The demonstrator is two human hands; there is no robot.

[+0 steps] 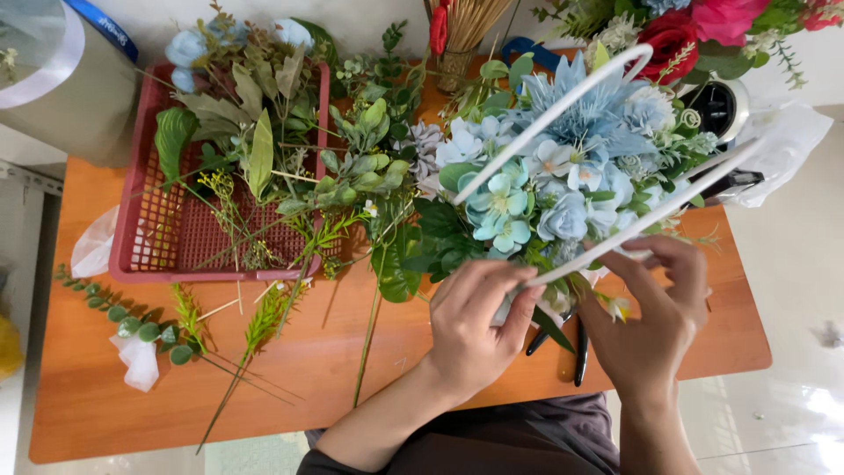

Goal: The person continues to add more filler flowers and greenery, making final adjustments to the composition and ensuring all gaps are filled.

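- The left hand [479, 330] is at the near edge of a big bunch of blue flowers [563, 176]. Its fingers [501, 277] are bent and pinch the bottom of the bunch, close to a white handle [563, 105].
- The right hand [655, 321] is just beside the left one. Its fingers [677, 264] are curled and touch the lower white bar of the handle. It is hard to tell if they grip the bar tight.
- The bunch sits on the far right part of an orange table [132, 405]. It has pale blue roses, small blue-green flowers and dark green leaves.
- The white handle runs over the top of the flowers in a long loop.
- A tool with black handles [576, 347] lies on the table between the two hands, partly hidden.
- A red basket [167, 233] stands on the left of the table. Green stems and leaves lie in it and spill over its side.
- More green sprigs [132, 321] lie on the table near the basket.
- Red and pink flowers [694, 26] are at the far right corner.
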